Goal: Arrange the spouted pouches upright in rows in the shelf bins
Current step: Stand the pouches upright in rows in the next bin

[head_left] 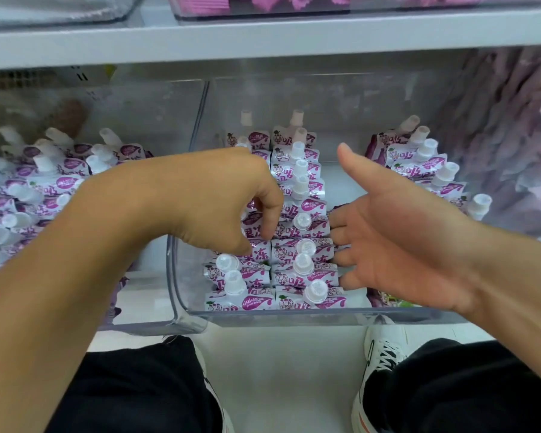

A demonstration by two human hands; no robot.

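Left hand [231,207] is curled down into the middle clear bin [294,314], fingertips pinching the top edge of a pouch in the left row [250,270] of white-and-purple spouted pouches. Can't see exactly how much of the pouch is in the grip since the knuckles cover it. Right hand [397,232] is spread flat with the thumb sticking up, palm facing left, and its straight fingertips are pressing against the right side of the middle row [303,245], holding nothing.

Everything relative to that middle bin: inside it there are 2 rows standing upright side by side, caps [303,220] pointing up, running from the front wall toward the back. A 3rd row [419,164] leans along the bin's right side, with a bare strip of bin floor between it and the middle row. Behind the front wall at the right, a pouch [388,300] lies flat on the bin floor.

Left of the bin, touching it, is another clear bin [144,326] with pouches heaped in a loose jumble. Right of it there's blurry purple packaging [512,135], can't tell what. Above it runs a grey shelf [263,42] with clear bins on top, 1 holding something pink [263,1]. Below the bin is white floor, plus the person's black trousers and a white sneaker [378,354].
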